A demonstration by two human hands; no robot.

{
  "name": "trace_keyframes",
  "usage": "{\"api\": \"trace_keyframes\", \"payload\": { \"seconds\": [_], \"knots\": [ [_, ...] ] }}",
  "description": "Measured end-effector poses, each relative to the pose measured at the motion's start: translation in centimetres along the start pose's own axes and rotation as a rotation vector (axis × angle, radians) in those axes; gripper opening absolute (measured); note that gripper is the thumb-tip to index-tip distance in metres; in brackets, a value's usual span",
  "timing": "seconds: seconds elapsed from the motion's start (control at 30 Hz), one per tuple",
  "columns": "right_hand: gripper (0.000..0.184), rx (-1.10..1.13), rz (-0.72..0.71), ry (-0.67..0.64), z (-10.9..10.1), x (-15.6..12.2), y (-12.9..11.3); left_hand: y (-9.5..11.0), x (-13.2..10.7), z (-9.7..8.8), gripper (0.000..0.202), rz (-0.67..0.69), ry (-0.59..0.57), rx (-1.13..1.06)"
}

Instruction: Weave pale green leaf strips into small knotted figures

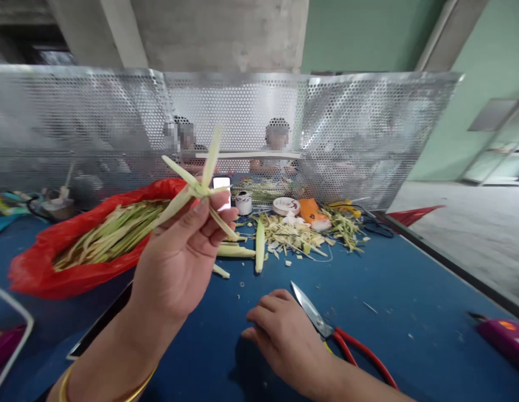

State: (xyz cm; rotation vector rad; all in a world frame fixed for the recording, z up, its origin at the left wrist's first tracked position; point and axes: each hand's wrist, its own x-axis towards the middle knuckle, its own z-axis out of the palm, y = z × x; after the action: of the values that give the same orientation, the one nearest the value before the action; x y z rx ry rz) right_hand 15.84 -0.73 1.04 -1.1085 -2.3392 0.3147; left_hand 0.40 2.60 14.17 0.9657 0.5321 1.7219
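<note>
My left hand (179, 251) is raised above the blue table, palm toward me. Its thumb and fingers pinch a star-like piece of pale green corn husk strips (200, 188), whose ends spread out in several directions. Low over the table, my right hand (284, 332) is loosely curled with the thumb a little apart, and nothing shows in it. Just beside its right edge lies a pair of scissors (322, 324) with red handles, blades pointing away from me. Behind the hands, a folded husk piece (260, 248) rests on the table.
A red plastic bag (46, 279) full of long husk strips stands at left. Husk scraps (291, 234), a round white tin (286, 206) and an orange packet (312, 212) lie farther back. A perforated metal screen (347, 128) spans behind, with people beyond. A purple tool (502, 338) lies right.
</note>
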Motion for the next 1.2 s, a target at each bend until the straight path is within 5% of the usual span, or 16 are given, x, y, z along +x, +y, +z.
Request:
{"api": "trace_keyframes", "payload": {
  "seconds": [0.13,0.2,0.3,0.4,0.53,0.63,0.73,1.07,1.2],
  "knots": [
    [0.012,0.02,0.089,0.117,-2.2,0.5,1.8,-1.6,-1.9,-0.7,0.019,0.357,-0.052,0.626],
    [0.012,0.019,0.175,0.2,-3.4,0.9,3.0,-2.2,-2.8,-1.0,0.02,0.382,-0.092,0.831],
    [0.015,0.075,0.315,0.264,-4.7,1.3,4.5,-3.8,-4.0,-1.4,0.013,0.122,-0.091,0.76],
    [0.012,0.235,0.406,0.297,-5.1,1.4,4.8,-5.8,-5.1,-2.1,0.023,-0.369,0.013,0.474],
    [0.022,0.787,0.462,0.248,-4.9,0.8,3.8,-7.9,-6.4,-3.5,0.033,-0.726,0.111,0.241],
    [0.035,1.2,0.61,0.163,-4.3,0.3,2.9,-8.4,-7.0,-4.0,0.034,-0.778,0.006,0.192],
    [0.033,1.359,0.768,0.177,-3.4,0.0,2.4,-8.5,-7.3,-4.0,0.031,-0.812,-0.063,0.186],
    [0.028,1.213,0.729,0.345,-1.4,-0.3,2.4,-9.2,-7.6,-4.2,0.024,-0.871,0.033,0.195],
    [0.033,1.214,0.789,0.286,-1.4,-0.4,2.1,-9.1,-7.3,-4.2,0.021,-0.799,0.05,0.134]
  ]
}}
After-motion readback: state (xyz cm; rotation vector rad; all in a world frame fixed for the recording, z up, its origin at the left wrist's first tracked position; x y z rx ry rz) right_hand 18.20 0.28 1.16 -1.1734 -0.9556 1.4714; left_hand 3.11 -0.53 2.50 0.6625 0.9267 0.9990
